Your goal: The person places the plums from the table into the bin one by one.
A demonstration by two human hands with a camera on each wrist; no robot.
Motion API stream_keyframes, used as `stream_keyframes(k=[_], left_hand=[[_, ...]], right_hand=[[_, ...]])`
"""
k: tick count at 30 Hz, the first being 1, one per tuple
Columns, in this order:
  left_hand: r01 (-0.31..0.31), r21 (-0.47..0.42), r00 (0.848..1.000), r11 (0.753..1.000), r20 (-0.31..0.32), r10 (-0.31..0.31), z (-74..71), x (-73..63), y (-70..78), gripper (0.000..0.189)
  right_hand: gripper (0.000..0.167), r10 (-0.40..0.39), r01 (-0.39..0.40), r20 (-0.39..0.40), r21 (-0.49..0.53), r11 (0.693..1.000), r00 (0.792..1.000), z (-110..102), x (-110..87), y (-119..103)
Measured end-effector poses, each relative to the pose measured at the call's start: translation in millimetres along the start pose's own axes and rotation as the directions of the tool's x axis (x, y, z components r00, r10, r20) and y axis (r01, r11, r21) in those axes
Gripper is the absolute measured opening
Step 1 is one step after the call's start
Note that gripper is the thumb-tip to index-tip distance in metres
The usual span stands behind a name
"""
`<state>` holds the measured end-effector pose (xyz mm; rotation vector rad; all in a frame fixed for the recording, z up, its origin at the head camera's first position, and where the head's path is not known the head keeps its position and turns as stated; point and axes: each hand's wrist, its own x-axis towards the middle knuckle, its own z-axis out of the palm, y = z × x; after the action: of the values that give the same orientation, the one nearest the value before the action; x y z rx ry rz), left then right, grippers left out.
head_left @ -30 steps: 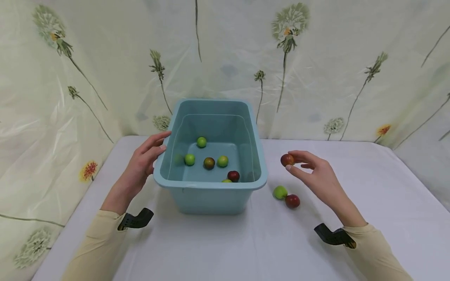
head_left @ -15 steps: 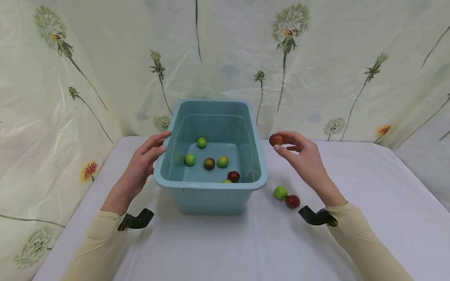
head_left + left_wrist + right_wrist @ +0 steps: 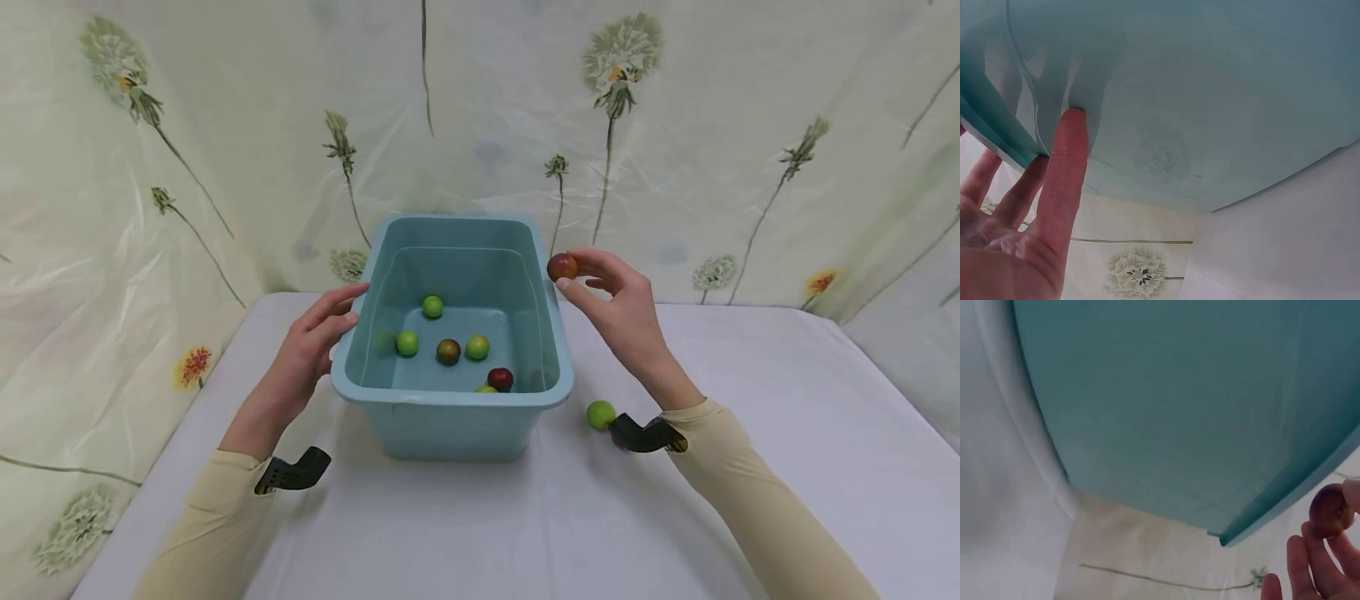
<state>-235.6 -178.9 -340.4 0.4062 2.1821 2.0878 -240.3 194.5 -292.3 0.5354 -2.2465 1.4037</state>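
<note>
A light blue plastic tub stands on the table with several small round fruits in it, green and dark red, like the green fruit at its far side. My left hand rests at the tub's left rim; in the left wrist view its thumb touches the outer wall. A reddish plum is pinched between the thumb and fingertips of my right hand, at the tub's right rim. The right wrist view also shows this plum beside the rim.
A green fruit lies on the white tablecloth right of the tub. A dark red plum beside it is mostly hidden by the black wrist mount. Flower-printed sheeting hangs behind and along the sides.
My right hand has raised the plum and carried it leftward and away from me to the tub's right rim. The left hand stays at the left rim.
</note>
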Motion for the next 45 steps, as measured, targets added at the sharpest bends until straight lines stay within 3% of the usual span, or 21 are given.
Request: stream_keyframes(k=[8, 15, 22, 28, 38, 45], left_hand=[[0.009, 0.018, 1.000, 1.000, -0.004, -0.009, -0.2, 0.1, -0.2, 0.047], [0.010, 0.021, 1.000, 1.000, -0.007, -0.010, 0.2, 0.6, -0.4, 0.048], [0.009, 0.022, 1.000, 1.000, -0.011, -0.009, 0.1, 1.6, -1.0, 0.047], [0.007, 0.018, 1.000, 1.000, -0.008, -0.007, -0.2, 0.9, -1.2, 0.047], [0.014, 0.024, 1.000, 1.000, -0.010, -0.014, 0.2, 1.0, -0.7, 0.048], [0.015, 0.028, 1.000, 0.999, -0.015, -0.015, 0.7, 0.6, -0.6, 0.048]], right_hand=[[0.036, -0.045, 0.045, 0.063, 0.009, 0.999, 0.997, 15.2, 17.7, -19.3], [0.036, -0.072, 0.069, 0.160, 0.022, 0.997, 0.985, 30.2, 41.7, 4.2], [0.037, -0.098, 0.106, 0.271, -0.013, 0.994, 0.958, 42.8, 51.5, 3.4], [0.036, -0.066, 0.095, 0.369, -0.062, 0.993, 0.927, 51.7, 58.2, -0.9], [0.033, 0.002, 0.136, 0.559, -0.205, 0.969, 0.829, 57.9, 61.4, -1.7], [0.036, 0.051, 0.132, 0.584, -0.265, 0.955, 0.810, 57.6, 59.9, -4.7]])
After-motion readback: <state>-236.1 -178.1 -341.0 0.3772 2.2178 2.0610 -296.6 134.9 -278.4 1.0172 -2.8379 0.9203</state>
